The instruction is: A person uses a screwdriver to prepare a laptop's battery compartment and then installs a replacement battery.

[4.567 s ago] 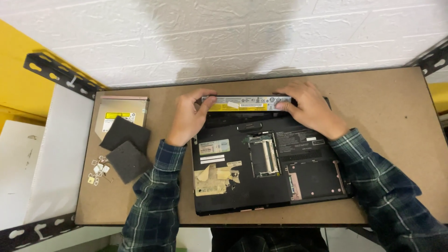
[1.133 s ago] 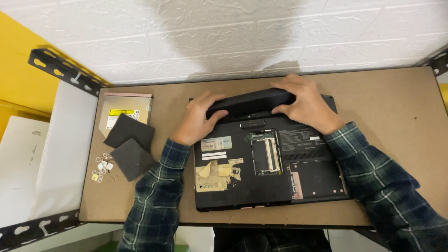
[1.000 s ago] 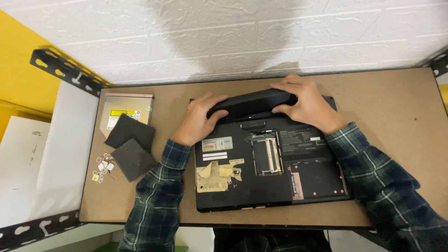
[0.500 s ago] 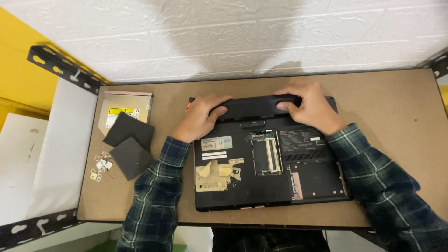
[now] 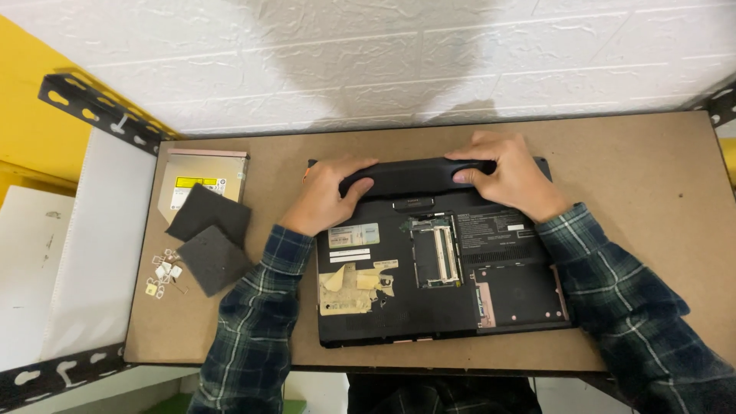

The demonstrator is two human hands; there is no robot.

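Desk (image 5: 652, 192): brown fibreboard top on a metal frame, against a white brick wall.

Laptop (image 5: 429, 299): black, lying bottom-up at the middle of the desk, several bay covers off and the memory slot exposed. Likely fairly heavy and rigid; the open bays and torn label patches look delicate, so it is best held by its outer edges.

Battery pack (image 5: 410, 176): long black bar lying along the laptop's far edge, against its bay. Judged stiff, dense for its size, smooth-skinned and somewhat slippery; the rounded ends give the surest hold.

Left hand (image 5: 326, 195): curled over the left end of the battery pack, thumb under, fingers wrapped on top.

Right hand (image 5: 510, 172): curled likewise over the right end, fingers closed on the bar.

Optical drive (image 5: 201, 172): flat silver unit, far left of the desk, partly covered.

Foam pads (image 5: 208, 238): two dark grey squares overlapping, one on the drive. Soft, light.

Screws (image 5: 162, 272): small loose cluster with tiny pale parts just beside the pads. Easily scattered.
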